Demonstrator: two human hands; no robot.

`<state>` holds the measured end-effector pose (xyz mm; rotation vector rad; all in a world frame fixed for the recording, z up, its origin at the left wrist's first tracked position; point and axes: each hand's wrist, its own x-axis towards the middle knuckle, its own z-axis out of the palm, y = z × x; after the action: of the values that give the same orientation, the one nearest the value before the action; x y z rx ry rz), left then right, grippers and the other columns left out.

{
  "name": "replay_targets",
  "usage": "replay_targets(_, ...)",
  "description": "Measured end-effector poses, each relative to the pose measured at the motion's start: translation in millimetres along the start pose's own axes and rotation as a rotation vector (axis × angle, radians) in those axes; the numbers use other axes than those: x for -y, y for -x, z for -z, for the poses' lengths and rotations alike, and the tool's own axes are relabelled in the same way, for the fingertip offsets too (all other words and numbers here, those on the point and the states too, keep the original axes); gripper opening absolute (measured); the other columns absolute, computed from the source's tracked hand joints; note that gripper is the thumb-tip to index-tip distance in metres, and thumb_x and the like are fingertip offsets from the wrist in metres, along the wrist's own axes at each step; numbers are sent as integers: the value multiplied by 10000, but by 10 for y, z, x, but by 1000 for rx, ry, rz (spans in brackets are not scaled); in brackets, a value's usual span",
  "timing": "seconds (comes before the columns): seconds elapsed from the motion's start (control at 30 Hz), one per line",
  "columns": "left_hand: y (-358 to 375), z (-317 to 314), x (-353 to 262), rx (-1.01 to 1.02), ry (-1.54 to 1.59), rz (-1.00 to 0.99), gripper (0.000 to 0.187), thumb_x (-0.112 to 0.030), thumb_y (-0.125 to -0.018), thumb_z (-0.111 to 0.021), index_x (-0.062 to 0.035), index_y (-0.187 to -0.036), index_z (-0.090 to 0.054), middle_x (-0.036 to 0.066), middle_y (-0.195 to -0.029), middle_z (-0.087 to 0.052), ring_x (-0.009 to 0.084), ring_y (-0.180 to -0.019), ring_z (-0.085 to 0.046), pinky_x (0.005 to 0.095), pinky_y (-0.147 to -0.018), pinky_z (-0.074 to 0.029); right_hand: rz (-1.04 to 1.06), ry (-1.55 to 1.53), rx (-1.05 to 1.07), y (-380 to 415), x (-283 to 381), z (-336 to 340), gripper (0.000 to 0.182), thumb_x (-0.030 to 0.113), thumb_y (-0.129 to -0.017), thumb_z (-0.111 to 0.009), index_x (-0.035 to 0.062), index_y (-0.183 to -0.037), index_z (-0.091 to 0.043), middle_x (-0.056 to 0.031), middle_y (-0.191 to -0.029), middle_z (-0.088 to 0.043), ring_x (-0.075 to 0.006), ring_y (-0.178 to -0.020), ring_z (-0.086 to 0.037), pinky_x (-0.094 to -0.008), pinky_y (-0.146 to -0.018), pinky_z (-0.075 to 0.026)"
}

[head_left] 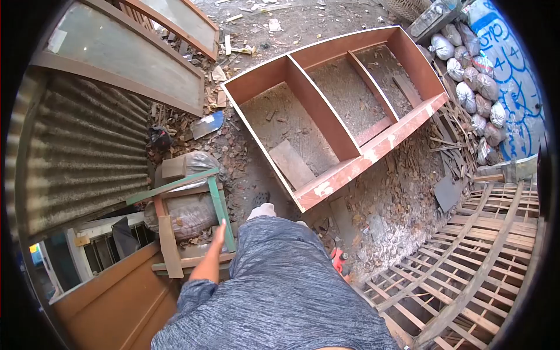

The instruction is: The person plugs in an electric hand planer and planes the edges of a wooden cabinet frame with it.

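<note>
My left hand hangs at my left side, fingers stretched out and seen edge-on. It overlaps the inner edge of a green-painted wooden frame, which has bare wood pieces on its near side. On my right, a red power tool with a dark round part juts out beside my hip; my right hand is at it, mostly hidden by my shirt. Ahead lies a large reddish-brown wooden cabinet carcass, its open side up, with two dividers and pale edges.
Glazed wooden frames lean at the upper left above a corrugated sheet. Filled sacks are piled at the far right beside a blue-painted panel. A slatted wooden lattice stands lower right. Scraps and leaves litter the ground.
</note>
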<state>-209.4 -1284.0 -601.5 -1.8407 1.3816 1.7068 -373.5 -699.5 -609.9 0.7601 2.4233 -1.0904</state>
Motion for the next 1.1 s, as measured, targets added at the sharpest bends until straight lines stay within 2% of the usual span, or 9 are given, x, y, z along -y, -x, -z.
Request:
replay_targets(0.13,-1017,336,-834,113,195,-312,831,-695,-1006,-570,-5,-1469,-585,159,-1422,-643,258,-1332,-577,400,-1140,-414,-206,-61,4,759,524,-214,125,60,-777,-746,40,-877,-674,-65,-698,-673,-177,-511,-617,-354,-470,-478)
replay_targets(0.23,-638,83,-1761,241,-31,-448,773,-603,-1007,-652,2,-1479,-558,136,-1394,-652,241,-1327,-574,380,-1141,-413,-273,-113,2,1111,832,-352,131,61,-784,-747,39,-891,-675,-63,-698,-671,-174,-510,-613,-352,-471,-476)
replay_targets(0.4,-857,-927,-1695,626,-392,-332,750,-550,-1007,-675,7,-1493,-542,150,-1433,-632,242,-1356,-557,394,-1180,-394,-346,-205,-69,1524,1168,-559,142,61,-794,-749,36,-914,-676,-60,-698,-667,-169,-509,-606,-349,-471,-472)
replay_targets(0.47,-1393,-1388,-1172,1219,-666,-345,783,-633,-989,-633,-46,-1503,-576,162,-1555,-557,313,-1463,-482,444,-1232,-343,-363,-227,-83,1654,1286,-592,147,61,-799,-750,35,-923,-677,-59,-698,-665,-168,-509,-603,-348,-471,-471)
replay_targets(0.57,-1194,-1657,-1273,1099,-1174,-316,795,-706,-991,-542,-114,-1519,-592,142,-1634,-490,367,-1531,-409,463,-1269,-287,-390,-257,-109,1794,1258,-609,154,62,-805,-751,34,-937,-678,-58,-699,-663,-165,-508,-599,-346,-472,-468)
replay_targets(0.67,-545,-1687,-1795,1281,-1316,-411,834,-741,-1008,-447,-111,-1541,-566,148,-1661,-452,385,-1552,-378,460,-1284,-252,-428,-309,-146,1890,1146,-598,161,62,-811,-752,32,-951,-679,-56,-699,-660,-162,-508,-595,-343,-472,-466)
replay_targets(0.7,-867,-1847,-1382,1188,-1356,-482,818,-697,-1041,-432,-50,-1523,-569,183,-1636,-476,363,-1545,-395,436,-1286,-251,-441,-322,-150,1919,1098,-576,163,62,-813,-752,32,-956,-679,-55,-699,-659,-161,-508,-593,-343,-472,-466)
replay_targets(0.93,-414,-1830,-1603,1197,-850,-208,747,-621,-1049,-519,23,-1409,-636,174,-1495,-603,306,-1337,-550,430,-1142,-387,-482,-363,-52,1884,391,-307,179,63,-828,-754,28,-988,-681,-51,-699,-654,-155,-506,-584,-338,-473,-460)
replay_targets(1.1,50,-1092,-1933,761,-562,-300,849,-586,-952,-636,-78,-1611,-466,148,-1670,-438,308,-1570,-354,391,-1287,-230,-522,-405,-55,1851,214,-163,191,63,-839,-756,25,-1011,-682,-48,-700,-650,-151,-506,-577,-335,-473,-457)
